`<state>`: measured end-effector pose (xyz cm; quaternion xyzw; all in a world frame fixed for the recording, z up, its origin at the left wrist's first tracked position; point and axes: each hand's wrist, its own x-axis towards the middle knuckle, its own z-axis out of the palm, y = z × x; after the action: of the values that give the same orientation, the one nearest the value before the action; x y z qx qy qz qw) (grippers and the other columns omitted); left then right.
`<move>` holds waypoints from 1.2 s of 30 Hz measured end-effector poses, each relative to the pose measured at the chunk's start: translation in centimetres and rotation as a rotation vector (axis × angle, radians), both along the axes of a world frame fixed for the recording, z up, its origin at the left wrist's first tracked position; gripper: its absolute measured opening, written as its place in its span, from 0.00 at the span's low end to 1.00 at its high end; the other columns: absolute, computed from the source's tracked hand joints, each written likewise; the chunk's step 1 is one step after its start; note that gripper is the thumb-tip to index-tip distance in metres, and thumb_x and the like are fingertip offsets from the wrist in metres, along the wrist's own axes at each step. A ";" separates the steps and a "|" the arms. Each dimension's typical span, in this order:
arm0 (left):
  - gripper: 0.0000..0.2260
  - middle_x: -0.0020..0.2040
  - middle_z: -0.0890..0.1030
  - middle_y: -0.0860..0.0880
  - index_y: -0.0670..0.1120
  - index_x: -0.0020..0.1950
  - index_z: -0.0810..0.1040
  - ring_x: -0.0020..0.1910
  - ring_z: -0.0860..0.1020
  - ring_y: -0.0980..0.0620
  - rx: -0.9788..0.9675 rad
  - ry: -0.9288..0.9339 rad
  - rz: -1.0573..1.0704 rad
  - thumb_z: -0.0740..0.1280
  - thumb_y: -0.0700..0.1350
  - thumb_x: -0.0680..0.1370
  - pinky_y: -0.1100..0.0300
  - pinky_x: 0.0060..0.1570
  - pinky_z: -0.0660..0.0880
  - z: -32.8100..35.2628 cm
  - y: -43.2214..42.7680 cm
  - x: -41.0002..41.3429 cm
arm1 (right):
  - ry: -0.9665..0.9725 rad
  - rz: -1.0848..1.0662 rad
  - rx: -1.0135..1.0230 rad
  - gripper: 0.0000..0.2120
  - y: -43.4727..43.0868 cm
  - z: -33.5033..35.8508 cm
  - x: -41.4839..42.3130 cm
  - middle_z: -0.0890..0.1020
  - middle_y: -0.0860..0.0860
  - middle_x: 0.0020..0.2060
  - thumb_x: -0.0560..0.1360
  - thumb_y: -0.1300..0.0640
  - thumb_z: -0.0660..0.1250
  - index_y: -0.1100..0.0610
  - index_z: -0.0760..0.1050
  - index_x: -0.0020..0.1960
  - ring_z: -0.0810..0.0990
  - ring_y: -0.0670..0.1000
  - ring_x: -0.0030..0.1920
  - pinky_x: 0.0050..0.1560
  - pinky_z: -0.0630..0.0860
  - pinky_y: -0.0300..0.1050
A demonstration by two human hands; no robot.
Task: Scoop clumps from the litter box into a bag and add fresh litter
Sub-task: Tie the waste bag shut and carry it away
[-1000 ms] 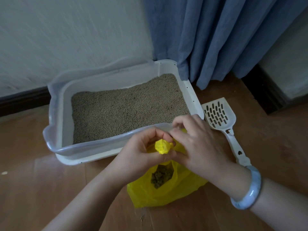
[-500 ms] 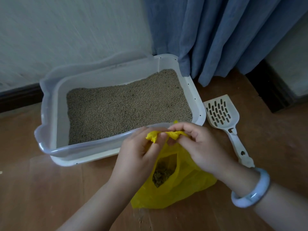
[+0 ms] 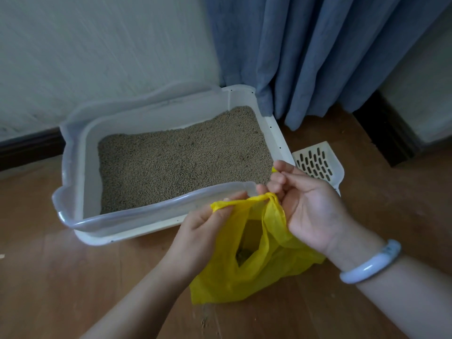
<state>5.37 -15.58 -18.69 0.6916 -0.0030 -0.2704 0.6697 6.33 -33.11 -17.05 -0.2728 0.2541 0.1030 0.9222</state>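
The two hands have drawn apart since a second ago, when they met over a twisted knot of yellow plastic; the top of the yellow plastic bag (image 3: 259, 277) is now stretched out in a band between them, and the right hand has turned palm up.

The left hand (image 3: 203, 226) pinches the left end of that band between thumb and curled fingers, just in front of the litter box's (image 3: 122, 220) near rim. The right hand (image 3: 309, 209), with a pale bangle (image 3: 371, 263) at its wrist, has its fingers curled round the bag's other loop, at the near right corner of the litter box. The bag sits on the wooden floor (image 3: 73, 277) just in front of the litter box, and through a gap in its side a dark mass of clumps (image 3: 242, 256) shows dimly.

The litter box holds a bed of tan litter (image 3: 183, 162). A white slotted scoop (image 3: 318, 162) lies on the floor just right of the litter box, its handle hidden behind the right hand. A blue curtain (image 3: 330, 57) hangs behind the litter box's far right corner and touches it there.
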 end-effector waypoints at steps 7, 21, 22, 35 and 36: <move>0.10 0.48 0.84 0.46 0.45 0.30 0.80 0.51 0.79 0.49 -0.245 0.246 0.255 0.64 0.48 0.66 0.48 0.60 0.69 0.2 -0.8 -0.4 | -0.167 0.232 -0.337 0.06 -0.1 -0.6 -0.9 0.73 0.51 0.28 0.71 0.67 0.58 0.60 0.72 0.42 0.64 0.44 0.24 0.26 0.60 0.36; 0.11 0.32 0.68 0.51 0.47 0.38 0.72 0.32 0.75 0.52 -0.428 0.063 0.158 0.72 0.42 0.62 0.64 0.35 0.73 1.2 -2.3 0.0 | -0.429 0.347 -0.661 0.03 -0.7 -1.2 -1.8 0.76 0.49 0.28 0.72 0.61 0.57 0.59 0.68 0.45 0.64 0.43 0.25 0.25 0.61 0.33; 0.11 0.32 0.67 0.52 0.48 0.38 0.72 0.30 0.73 0.54 -0.400 0.019 0.150 0.73 0.41 0.62 0.66 0.33 0.71 1.3 -2.4 0.0 | -0.460 0.367 -0.675 0.03 -0.6 -1.1 -1.9 0.76 0.48 0.28 0.73 0.61 0.57 0.60 0.68 0.46 0.64 0.43 0.25 0.25 0.61 0.33; 0.14 0.30 0.64 0.58 0.46 0.41 0.70 0.28 0.60 0.58 -0.117 -0.093 0.021 0.74 0.40 0.64 0.67 0.27 0.60 0.0 -0.2 0.3 | -0.715 0.618 -1.275 0.06 -2.3 -2.3 -3.0 0.76 0.50 0.30 0.76 0.64 0.59 0.56 0.72 0.44 0.73 0.46 0.30 0.33 0.68 0.33; 0.15 0.30 0.65 0.58 0.47 0.42 0.71 0.28 0.60 0.58 -0.064 -0.104 -0.012 0.74 0.44 0.63 0.68 0.27 0.60 -0.2 0.1 0.3 | -0.710 0.635 -1.295 0.06 -2.6 -2.5 -3.2 0.76 0.50 0.30 0.76 0.64 0.59 0.56 0.72 0.44 0.73 0.46 0.30 0.33 0.68 0.33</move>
<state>5.66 -15.53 -18.87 0.6830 -0.0508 -0.2378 0.6888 3.13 -35.70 -19.60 -0.8292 -0.1347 0.0999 0.5332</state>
